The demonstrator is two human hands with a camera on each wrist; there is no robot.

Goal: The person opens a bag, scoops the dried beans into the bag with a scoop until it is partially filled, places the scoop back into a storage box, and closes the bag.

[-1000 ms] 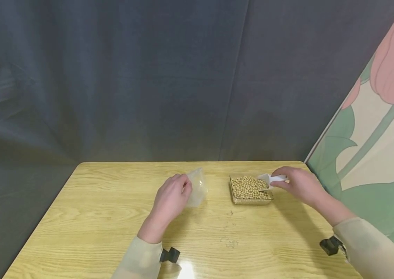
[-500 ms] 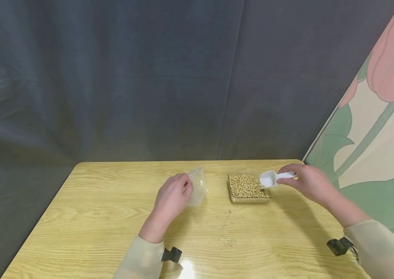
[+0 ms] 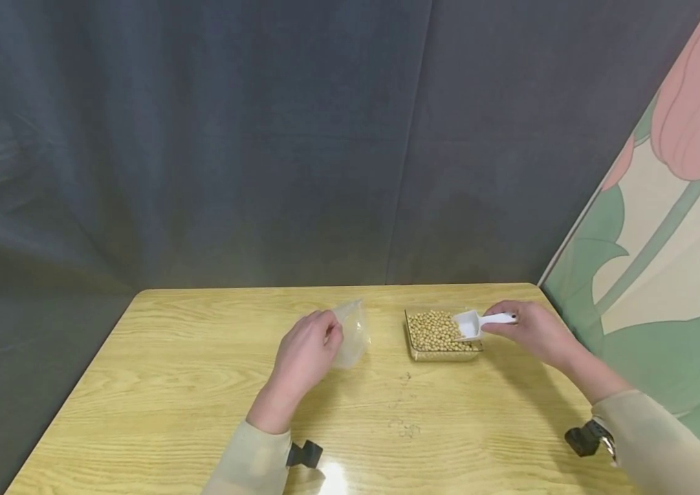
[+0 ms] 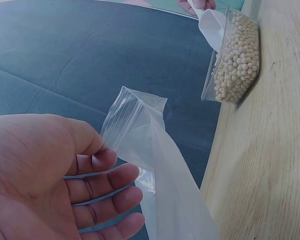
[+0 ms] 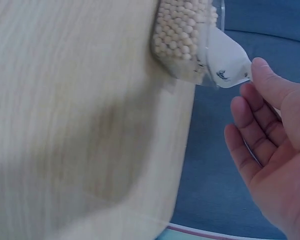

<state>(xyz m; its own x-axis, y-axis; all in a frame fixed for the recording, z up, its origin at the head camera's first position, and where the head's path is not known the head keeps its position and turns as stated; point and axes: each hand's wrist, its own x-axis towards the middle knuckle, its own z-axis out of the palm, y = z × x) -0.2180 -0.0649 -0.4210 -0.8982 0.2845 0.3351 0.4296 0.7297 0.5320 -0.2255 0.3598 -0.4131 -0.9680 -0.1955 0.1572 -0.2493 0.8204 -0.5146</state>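
My left hand [image 3: 305, 350] pinches the edge of a clear zip bag [image 4: 140, 130] between thumb and index finger. The bag's mouth gapes a little, and its lower part hangs down in the left wrist view. With my right hand [image 3: 532, 333] I hold a white scoop [image 3: 469, 325] by its handle. The scoop's bowl lies over the right side of a clear rectangular container [image 3: 445, 356], its lip at the beans. Pale yellow soybeans [image 3: 433, 331] fill that container. In the right wrist view the scoop's white underside [image 5: 229, 60] shows beside the container wall.
The wood-grain table [image 3: 170, 385] carries the container near its far edge, right of the bag. A dark curtain [image 3: 263, 151] hangs behind the table. To the right is a flower-printed panel [image 3: 665, 275]. Dark marks [image 3: 404, 427] show on the tabletop.
The scoop rose and shifted right to the container's edge, then came back left and down over the beans with my right hand. My left hand and the bag stay nearly still.
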